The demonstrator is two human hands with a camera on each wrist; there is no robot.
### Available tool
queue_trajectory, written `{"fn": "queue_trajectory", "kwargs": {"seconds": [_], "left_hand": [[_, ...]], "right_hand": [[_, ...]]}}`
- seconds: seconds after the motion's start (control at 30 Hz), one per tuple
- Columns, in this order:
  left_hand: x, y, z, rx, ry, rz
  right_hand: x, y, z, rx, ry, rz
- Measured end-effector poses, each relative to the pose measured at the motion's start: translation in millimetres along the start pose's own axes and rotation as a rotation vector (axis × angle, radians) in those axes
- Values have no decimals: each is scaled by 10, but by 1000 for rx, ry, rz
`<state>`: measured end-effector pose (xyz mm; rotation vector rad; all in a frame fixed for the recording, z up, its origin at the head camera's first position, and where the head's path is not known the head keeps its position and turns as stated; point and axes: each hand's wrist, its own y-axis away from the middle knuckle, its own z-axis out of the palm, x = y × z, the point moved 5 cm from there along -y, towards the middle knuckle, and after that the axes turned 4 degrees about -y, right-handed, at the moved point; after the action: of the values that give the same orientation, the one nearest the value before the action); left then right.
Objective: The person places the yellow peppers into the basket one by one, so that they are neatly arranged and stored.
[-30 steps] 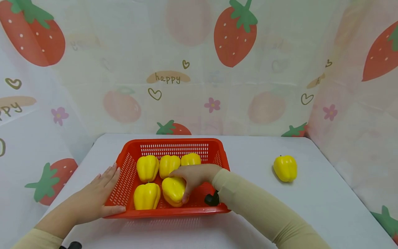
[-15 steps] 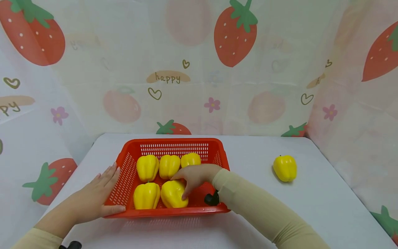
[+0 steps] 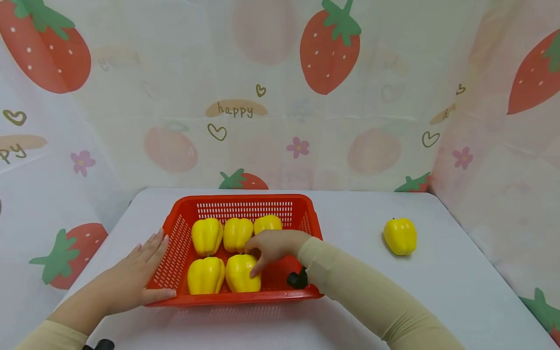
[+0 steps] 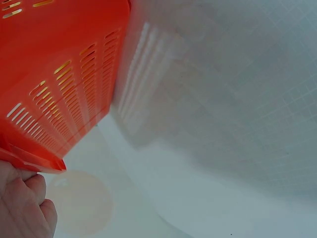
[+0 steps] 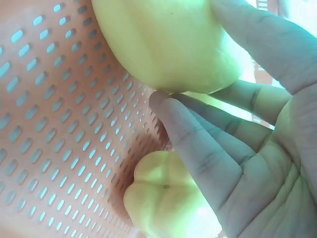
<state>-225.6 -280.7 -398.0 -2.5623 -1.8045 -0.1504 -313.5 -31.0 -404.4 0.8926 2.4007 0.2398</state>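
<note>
A red basket [image 3: 280, 295] with slotted walls holds several yellow bell peppers in two rows. My right hand [image 3: 277, 247] reaches into it and holds a front-row bell pepper [image 3: 239, 276] between thumb and fingers. In the right wrist view the thumb lies along the side of this bell pepper [image 5: 163, 44] and the fingertips meet its lower edge. Another bell pepper [image 5: 166, 196] sits below those fingers. My left hand [image 3: 127, 279] rests with straight fingers along the basket's left rim, its thumb at the near corner. The left wrist view shows these fingers [image 4: 34, 188] at the rim.
One more yellow bell pepper [image 3: 400, 236] stands on the white table [image 3: 367, 282], right of the basket. Strawberry-print sheets [image 3: 271, 160] rise behind the table and along both sides. Inside, the back row has bell peppers [image 3: 207, 236] close together.
The held bell pepper has turned from tilted to upright and settled beside its front-row neighbour. My right hand has drawn slightly to the right across it. The left hand and basket have stayed put.
</note>
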Motion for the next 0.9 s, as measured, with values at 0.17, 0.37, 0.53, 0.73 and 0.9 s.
{"fn": "queue_trajectory", "kwargs": {"seconds": [0.17, 0.37, 0.53, 0.73, 0.9], "left_hand": [[0, -7, -1, -4, -4, -5], [8, -6, 2, -4, 0, -4], [12, 3, -4, 0, 0, -1], [7, -2, -8, -1, -4, -7], [9, -4, -10, -6, 4, -9]], "right_hand": [[7, 16, -30, 11, -40, 11], [-2, 75, -111, 44, -106, -9], [-6, 118, -176, 57, -162, -39], [17, 173, -265, 73, -216, -48], [47, 250, -350, 96, -260, -33]]}}
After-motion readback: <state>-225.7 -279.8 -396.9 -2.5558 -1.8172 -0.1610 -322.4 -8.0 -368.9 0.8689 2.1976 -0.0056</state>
